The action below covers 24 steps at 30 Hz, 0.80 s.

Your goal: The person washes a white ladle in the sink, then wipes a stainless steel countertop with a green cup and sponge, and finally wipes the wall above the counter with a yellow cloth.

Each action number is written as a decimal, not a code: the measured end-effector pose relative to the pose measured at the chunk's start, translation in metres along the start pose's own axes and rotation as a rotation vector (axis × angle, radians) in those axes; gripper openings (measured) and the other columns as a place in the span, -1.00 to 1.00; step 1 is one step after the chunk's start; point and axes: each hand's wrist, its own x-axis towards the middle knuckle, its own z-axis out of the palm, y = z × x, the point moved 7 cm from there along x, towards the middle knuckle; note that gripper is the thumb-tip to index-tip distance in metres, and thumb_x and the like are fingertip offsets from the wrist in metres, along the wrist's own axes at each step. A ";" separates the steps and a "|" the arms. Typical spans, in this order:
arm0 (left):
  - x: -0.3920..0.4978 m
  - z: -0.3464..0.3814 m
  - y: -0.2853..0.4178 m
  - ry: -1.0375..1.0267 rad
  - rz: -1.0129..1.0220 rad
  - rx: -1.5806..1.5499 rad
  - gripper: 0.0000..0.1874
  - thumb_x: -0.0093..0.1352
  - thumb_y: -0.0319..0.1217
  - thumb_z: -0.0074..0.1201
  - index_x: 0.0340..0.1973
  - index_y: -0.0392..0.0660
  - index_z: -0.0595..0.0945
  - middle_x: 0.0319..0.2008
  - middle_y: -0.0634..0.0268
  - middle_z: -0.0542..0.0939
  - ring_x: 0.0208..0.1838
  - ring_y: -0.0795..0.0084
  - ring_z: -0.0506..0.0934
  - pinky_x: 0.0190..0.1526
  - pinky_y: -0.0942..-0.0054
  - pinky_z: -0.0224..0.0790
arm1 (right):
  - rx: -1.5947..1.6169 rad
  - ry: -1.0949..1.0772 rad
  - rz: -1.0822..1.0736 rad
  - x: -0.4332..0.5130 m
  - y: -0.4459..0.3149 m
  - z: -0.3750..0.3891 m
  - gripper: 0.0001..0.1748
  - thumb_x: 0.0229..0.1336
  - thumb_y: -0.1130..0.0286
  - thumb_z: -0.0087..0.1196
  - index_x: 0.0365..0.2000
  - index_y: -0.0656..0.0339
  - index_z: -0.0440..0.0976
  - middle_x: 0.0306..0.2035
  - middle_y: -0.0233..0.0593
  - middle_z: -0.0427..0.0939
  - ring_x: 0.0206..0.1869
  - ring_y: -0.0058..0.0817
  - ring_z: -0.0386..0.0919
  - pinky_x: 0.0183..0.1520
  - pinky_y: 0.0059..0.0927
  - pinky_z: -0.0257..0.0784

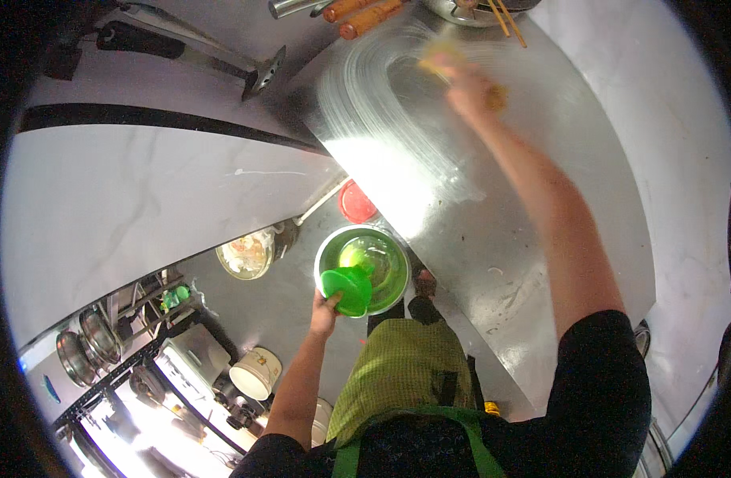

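Note:
My right hand, blurred, is on a yellow cloth or sponge against the stainless-steel worktop. Whitish curved streaks of wet film lie on the steel left of that hand. Low at the left, my left hand grips the rim of a bright green plastic funnel or scoop. The green piece hangs over a round green basin with a pale rim, which looks to have clear liquid inside. Whether my left hand also touches the basin, I cannot tell.
Wooden-handled tools and a metal bowl with chopsticks are at the worktop's far end. A perforated ladle lies upper left. Below are a red lid, a waste bin and a white bucket.

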 end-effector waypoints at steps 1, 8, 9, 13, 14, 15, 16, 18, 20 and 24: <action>0.000 0.000 -0.002 0.002 0.004 0.016 -0.50 0.40 -0.45 0.05 0.23 0.03 0.30 0.05 0.29 0.50 -0.01 0.33 0.56 -0.27 0.30 0.61 | 0.052 -0.035 -0.088 -0.013 -0.035 0.024 -0.39 0.04 0.67 -0.07 0.05 -0.17 0.53 0.17 -0.44 0.49 0.16 -0.22 0.35 0.29 -0.07 0.07; 0.024 0.015 0.012 -0.051 0.082 0.038 -0.50 0.39 -0.46 0.02 0.23 -0.01 0.29 0.01 0.27 0.51 -0.08 0.35 0.59 -0.34 0.37 0.59 | 0.246 -0.271 -0.396 -0.193 -0.135 0.061 -0.39 0.06 0.71 -0.11 -0.04 -0.23 0.62 0.15 -0.71 0.52 0.01 -0.46 0.39 0.20 -0.35 0.10; 0.028 0.018 0.016 -0.065 0.100 0.025 -0.50 0.39 -0.47 0.02 0.23 -0.01 0.30 0.00 0.28 0.52 -0.11 0.38 0.60 -0.38 0.41 0.57 | 0.325 -0.406 -0.439 -0.209 -0.135 0.053 -0.41 0.08 0.71 -0.11 -0.08 -0.23 0.64 0.13 -0.72 0.54 0.01 -0.48 0.40 0.19 -0.36 0.15; 0.045 0.021 0.032 -0.148 0.163 0.059 -0.45 0.38 -0.52 -0.02 0.27 -0.04 0.26 0.05 0.23 0.48 -0.02 0.32 0.56 -0.28 0.37 0.58 | 0.679 -0.211 0.021 -0.151 -0.027 -0.064 -0.71 0.30 0.41 -0.11 -0.09 0.14 0.59 -0.08 -0.31 0.64 -0.12 -0.40 0.51 0.01 -0.32 0.43; 0.049 0.019 0.032 -0.136 0.131 0.044 -0.44 0.38 -0.52 0.00 0.28 -0.04 0.26 0.06 0.22 0.49 -0.01 0.33 0.57 -0.25 0.38 0.59 | 0.708 -0.191 0.052 -0.127 0.004 -0.094 -0.67 0.28 0.45 -0.13 -0.04 0.14 0.56 -0.08 -0.30 0.64 -0.09 -0.36 0.53 0.01 -0.29 0.45; 0.053 0.016 0.032 -0.120 0.103 0.090 -0.45 0.38 -0.50 0.02 0.28 -0.04 0.27 0.04 0.23 0.51 -0.02 0.36 0.57 -0.27 0.42 0.58 | 0.702 -0.161 0.083 -0.107 0.035 -0.119 -0.62 0.25 0.50 -0.16 0.01 0.14 0.54 -0.09 -0.30 0.64 -0.06 -0.32 0.56 0.02 -0.26 0.47; 0.055 0.015 0.031 -0.124 0.087 0.098 -0.46 0.38 -0.49 0.02 0.27 -0.02 0.29 0.03 0.25 0.51 -0.03 0.37 0.58 -0.28 0.44 0.57 | 0.778 -0.065 0.220 -0.097 0.065 -0.129 -0.56 0.22 0.55 -0.19 0.06 0.14 0.51 -0.09 -0.29 0.64 -0.03 -0.29 0.59 0.02 -0.23 0.48; 0.056 0.015 0.030 -0.138 0.087 0.096 -0.47 0.38 -0.49 0.02 0.26 0.00 0.31 0.01 0.28 0.53 -0.05 0.40 0.58 -0.29 0.46 0.56 | 0.544 0.102 0.404 -0.104 0.100 -0.124 -0.50 0.16 0.61 -0.18 0.08 0.08 0.50 -0.07 -0.27 0.63 -0.05 -0.24 0.59 0.05 -0.22 0.46; 0.052 0.017 0.029 -0.163 0.113 0.079 -0.48 0.39 -0.48 0.02 0.25 0.03 0.32 0.00 0.31 0.54 -0.07 0.41 0.59 -0.29 0.46 0.55 | -0.077 0.085 0.116 -0.134 0.059 -0.077 -0.47 0.14 0.63 -0.17 0.08 0.01 0.51 -0.05 -0.25 0.62 -0.03 -0.19 0.57 0.11 -0.20 0.41; 0.036 0.020 0.019 -0.161 0.045 0.168 -0.51 0.40 -0.45 0.04 0.23 0.05 0.34 -0.02 0.31 0.56 -0.12 0.39 0.61 -0.29 0.40 0.58 | 0.022 0.030 -0.019 -0.249 -0.061 0.022 -0.41 0.11 0.67 -0.11 0.06 -0.16 0.54 0.11 -0.41 0.53 0.07 -0.24 0.42 0.19 -0.11 0.23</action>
